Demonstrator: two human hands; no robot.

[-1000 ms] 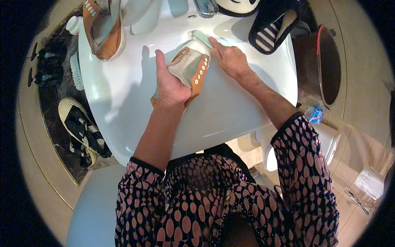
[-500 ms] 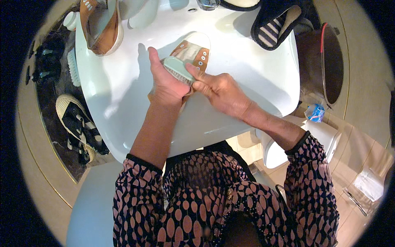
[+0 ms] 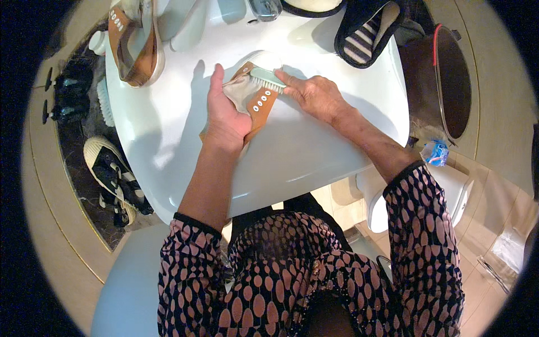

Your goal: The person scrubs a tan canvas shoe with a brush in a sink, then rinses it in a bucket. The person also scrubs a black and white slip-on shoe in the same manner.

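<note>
A brown canvas sneaker point(image 3: 260, 115) with white eyelets and a white toe cap lies over the white tabletop, toe pointing away from me. My left hand point(image 3: 227, 119) holds it from the left side, thumb raised; its other fingers are hidden in or behind the shoe. Gripped in my right hand point(image 3: 315, 96) is a pale green scrubbing brush point(image 3: 266, 77). Its white bristles face down against the shoe's upper, close to the toe cap.
Another brown sneaker point(image 3: 135, 62) stands at the far left of the white table point(image 3: 348, 118). A striped slipper point(image 3: 368, 42) is at the far right. Beyond the left edge are a white-bristled brush point(image 3: 105, 103) and a black shoe point(image 3: 112, 174). A dark bin point(image 3: 453, 84) stands right.
My right hand has moved the brush away from me, from beside my left palm to near the toe cap. More of the shoe's eyelet side now shows.
</note>
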